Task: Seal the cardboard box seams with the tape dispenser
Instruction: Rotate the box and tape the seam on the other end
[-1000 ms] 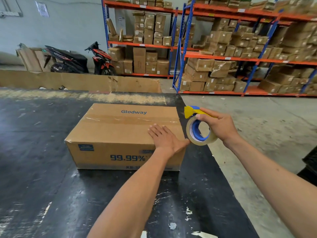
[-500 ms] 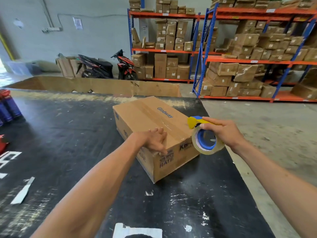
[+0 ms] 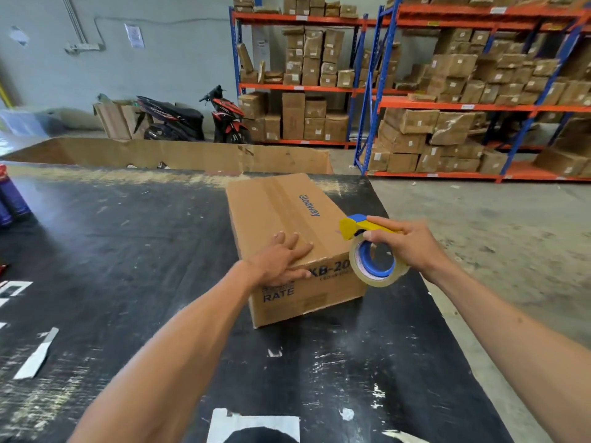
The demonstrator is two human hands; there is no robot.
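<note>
Box being steadied on the black table (image 3: 128,251), tape dispenser held beside it.

The left hand (image 3: 278,260) is lying flat, fingers spread, on the near end of the cardboard box (image 3: 281,212) (lengthwise toward the table's far edge, near its right edge), gripping nothing. The right hand (image 3: 406,244) is clenching the yellow-and-blue tape dispenser (image 3: 371,247), its roll hanging just beside the box's near right corner; I cannot tell whether they are touching.

Wall (image 3: 179,59): pale grey, papers stuck on.
Floor (image 3: 495,219): bare concrete.
Racks (image 3: 371,100): blue-orange, stacked with cartons.
Scooter (image 3: 192,118): parked against the wall.
Table (image 3: 112,251): black, scuffed.
</note>
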